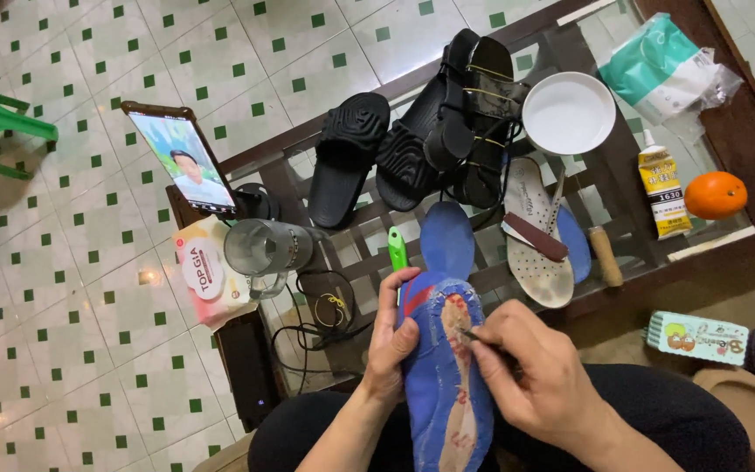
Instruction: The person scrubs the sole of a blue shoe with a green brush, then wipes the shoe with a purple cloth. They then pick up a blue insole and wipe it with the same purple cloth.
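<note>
Left hand (392,336): clamped on the edge of the blue insole (447,367), steadying it over the lap.
Right hand (535,371): fingers pinched together on a thin dark tool (474,336), tip touching the insole's worn tan patch.
Ahead of the hands: green-handled tool (397,249), second blue insole (447,238), black sandals (421,144), white bowl (569,113).
Right of the hands: glue tube (662,185), orange (715,194).

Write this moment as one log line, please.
left hand: grips worn blue shoe insole | right hand: presses thin dark tool on insole | nearby: green-handled brush
</note>
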